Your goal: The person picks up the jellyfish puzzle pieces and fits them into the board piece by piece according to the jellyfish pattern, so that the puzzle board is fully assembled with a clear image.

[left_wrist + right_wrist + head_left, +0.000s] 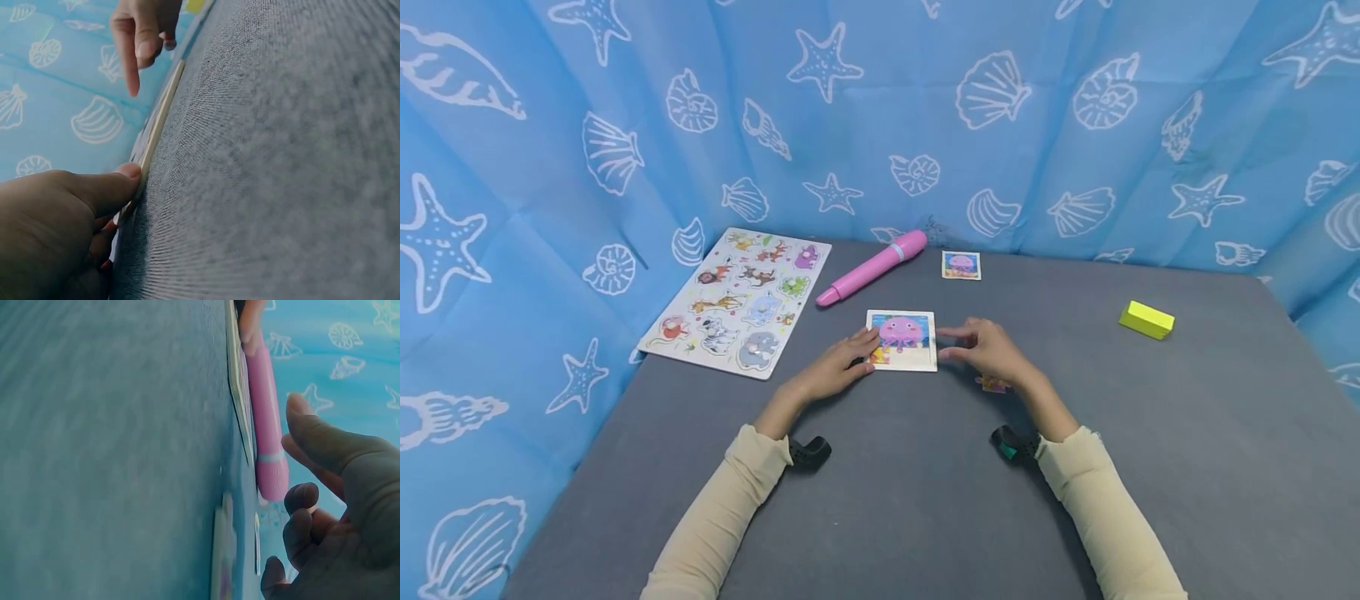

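Observation:
A small square wooden jigsaw puzzle [917, 359] with a pink jellyfish picture lies flat on the grey table; bare wood shows along its lower right. My left hand [838, 364] holds its left side, with the thumb near the front corner and fingers at the edge, as the left wrist view also shows on the puzzle's rim [164, 112]. Just off the right side hovers my right hand [988, 348], index finger and thumb apart and nothing between them. Partly beneath that hand is a loose puzzle piece [994, 385], its far part hidden.
A pink pen-shaped stick [872, 268] lies behind the puzzle, beside a small jellyfish picture card [961, 265]. An animal peg board [741, 304] is at left, and a yellow block [1147, 320] at right. A blue curtain [880, 125] borders the table.

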Demonstrator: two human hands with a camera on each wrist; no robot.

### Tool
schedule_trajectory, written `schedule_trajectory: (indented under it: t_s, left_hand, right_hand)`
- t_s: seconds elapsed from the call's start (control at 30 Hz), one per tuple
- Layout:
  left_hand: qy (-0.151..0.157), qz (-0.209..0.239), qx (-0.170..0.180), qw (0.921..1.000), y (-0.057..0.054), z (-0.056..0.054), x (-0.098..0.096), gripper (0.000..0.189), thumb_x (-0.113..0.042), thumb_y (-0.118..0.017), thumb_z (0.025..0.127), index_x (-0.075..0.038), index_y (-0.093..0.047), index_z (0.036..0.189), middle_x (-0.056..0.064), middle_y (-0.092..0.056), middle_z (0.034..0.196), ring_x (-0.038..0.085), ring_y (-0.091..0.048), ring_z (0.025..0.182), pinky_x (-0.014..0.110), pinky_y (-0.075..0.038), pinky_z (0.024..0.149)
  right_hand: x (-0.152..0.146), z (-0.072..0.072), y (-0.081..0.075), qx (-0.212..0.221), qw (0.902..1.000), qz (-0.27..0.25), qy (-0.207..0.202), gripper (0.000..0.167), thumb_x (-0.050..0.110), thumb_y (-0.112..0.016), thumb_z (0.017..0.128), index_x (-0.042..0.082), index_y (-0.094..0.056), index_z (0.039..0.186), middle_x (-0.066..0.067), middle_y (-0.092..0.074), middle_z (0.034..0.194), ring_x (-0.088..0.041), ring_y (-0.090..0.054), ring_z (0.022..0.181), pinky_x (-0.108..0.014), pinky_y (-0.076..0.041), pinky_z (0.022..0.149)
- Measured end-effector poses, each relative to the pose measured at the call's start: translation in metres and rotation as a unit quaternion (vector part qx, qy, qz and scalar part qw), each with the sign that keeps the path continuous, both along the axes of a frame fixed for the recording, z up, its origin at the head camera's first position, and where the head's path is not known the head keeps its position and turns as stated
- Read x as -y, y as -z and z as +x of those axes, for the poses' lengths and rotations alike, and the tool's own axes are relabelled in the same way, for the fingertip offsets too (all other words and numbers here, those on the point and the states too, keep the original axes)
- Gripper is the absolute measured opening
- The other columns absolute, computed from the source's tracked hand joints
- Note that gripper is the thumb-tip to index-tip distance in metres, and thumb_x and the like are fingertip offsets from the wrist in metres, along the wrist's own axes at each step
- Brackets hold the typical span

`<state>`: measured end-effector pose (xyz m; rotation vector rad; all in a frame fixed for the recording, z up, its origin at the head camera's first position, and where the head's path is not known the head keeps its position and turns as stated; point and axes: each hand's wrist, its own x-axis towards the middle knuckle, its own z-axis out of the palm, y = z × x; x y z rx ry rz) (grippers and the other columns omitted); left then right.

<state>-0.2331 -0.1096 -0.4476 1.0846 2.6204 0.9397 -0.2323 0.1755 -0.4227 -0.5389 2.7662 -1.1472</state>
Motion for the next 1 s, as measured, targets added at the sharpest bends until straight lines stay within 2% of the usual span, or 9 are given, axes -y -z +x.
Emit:
schedule_trajectory:
  t_s: [0.27, 0.47, 0.73, 1.0]
  left_hand:
    - [0.005, -0.007, 0.007, 0.9999, -0.001, 0.000, -0.001, 0.053, -0.015, -0.053, 0.093, 0.004, -0.034, 0.139, 0.017, -0.023, 0.150, 0.034, -0.017, 0.140, 0.051, -0.015, 0.113]
    - [0.001, -0.004, -0.001, 1.0000, 0.000, 0.000, 0.000, 0.053, -0.014, -0.054, 0.092, 0.005, -0.035, 0.138, 0.018, -0.025, 0.149, 0.034, -0.019, 0.140, 0.051, -0.016, 0.113]
    - [-0.001, -0.003, -0.011, 0.9999, 0.000, -0.001, 0.000, 0.052, -0.015, -0.053, 0.092, 0.005, -0.036, 0.137, 0.018, -0.027, 0.149, 0.034, -0.021, 0.139, 0.051, -0.018, 0.113]
    - [-0.001, -0.006, -0.017, 0.9998, -0.001, 0.001, 0.000, 0.051, -0.014, -0.054, 0.092, 0.005, -0.037, 0.137, 0.018, -0.028, 0.148, 0.035, -0.022, 0.138, 0.052, -0.019, 0.112]
  right_hand:
    - [-0.030, 0.010, -0.001, 0.021, 0.9998, 0.005, 0.004, 0.043, 0.025, -0.073, 0.078, 0.009, -0.065, 0.117, -0.003, -0.039, 0.070, -0.014, -0.032, 0.061, -0.025, -0.031, 0.053]
    - [-0.057, 0.018, 0.002, 0.024, 0.9992, 0.026, -0.020, 0.038, 0.022, -0.075, 0.076, 0.006, -0.068, 0.110, -0.003, -0.044, 0.071, -0.012, -0.033, 0.061, -0.024, -0.031, 0.053]
    - [-0.080, 0.030, 0.005, -0.007, 0.9981, 0.042, -0.046, 0.029, 0.019, -0.077, 0.074, 0.008, -0.073, 0.101, -0.002, -0.048, 0.072, -0.010, -0.034, 0.067, -0.022, -0.029, 0.057]
    - [-0.082, 0.034, 0.008, -0.039, 0.9962, 0.056, -0.054, 0.034, 0.026, -0.079, 0.071, 0.010, -0.073, 0.100, -0.001, -0.050, 0.073, -0.012, -0.036, 0.067, -0.022, -0.028, 0.059]
